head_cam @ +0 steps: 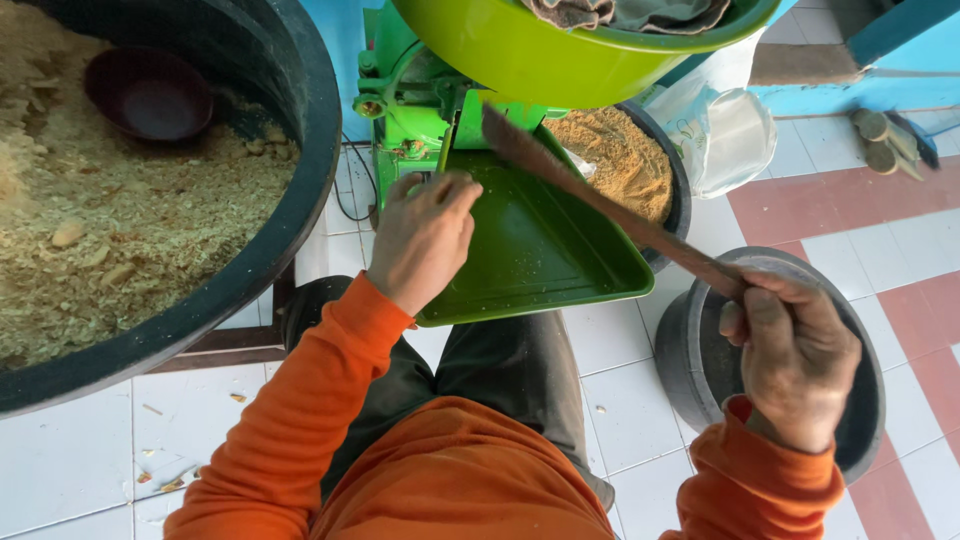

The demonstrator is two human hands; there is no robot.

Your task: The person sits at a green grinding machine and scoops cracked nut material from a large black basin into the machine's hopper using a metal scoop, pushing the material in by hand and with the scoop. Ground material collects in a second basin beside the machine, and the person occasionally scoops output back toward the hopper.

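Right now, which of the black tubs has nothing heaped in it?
The small black bucket under the right hand shows no heap. The big tub on the left and the tub behind the green tray hold tan meal.

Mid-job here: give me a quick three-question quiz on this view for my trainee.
1. True or false: the right hand grips a long brown stick whose far end reaches the machine's opening.
2. Where does the left hand rest? A) in the big black tub B) on the green tray C) on the black bucket
3. What lies half sunk in the tan meal in the big black tub?

Key:
1. True
2. B
3. A dark bowl
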